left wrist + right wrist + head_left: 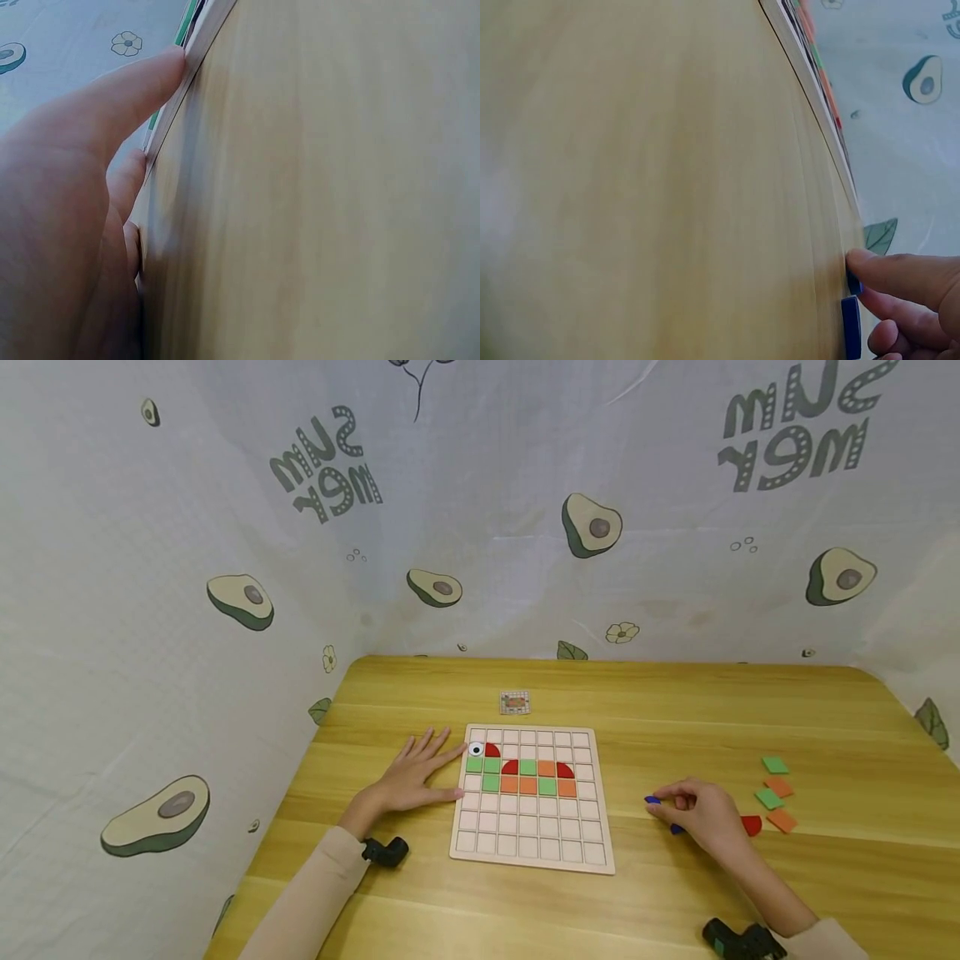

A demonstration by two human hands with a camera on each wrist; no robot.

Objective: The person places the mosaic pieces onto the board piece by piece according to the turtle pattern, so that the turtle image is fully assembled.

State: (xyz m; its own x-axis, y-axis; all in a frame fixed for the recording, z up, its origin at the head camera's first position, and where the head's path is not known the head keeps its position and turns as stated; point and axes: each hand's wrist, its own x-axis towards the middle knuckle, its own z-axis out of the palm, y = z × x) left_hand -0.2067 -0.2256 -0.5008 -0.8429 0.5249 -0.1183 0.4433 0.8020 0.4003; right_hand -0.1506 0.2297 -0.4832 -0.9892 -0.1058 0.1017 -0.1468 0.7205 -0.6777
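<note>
A pale grid board point(528, 846) lies on the table, bearing green, orange and red pieces and a round eye piece point(476, 749). My left hand point(408, 781) rests at the board's left edge, fingers spread, thumb and forefinger touching it. To the right of the board, my right hand point(699, 814) pinches a small blue piece point(652, 800) between thumb and forefinger, close to the tabletop. A second blue piece point(851, 328) lies by that hand, partly hidden under it in the head view. A red quarter-round piece point(752, 825) lies just behind the hand.
Green squares point(776, 765) and orange squares point(782, 820) lie loose at the right. A small printed card point(515, 702) lies beyond the board. A patterned cloth point(495, 543) hangs behind the wooden table point(675, 702).
</note>
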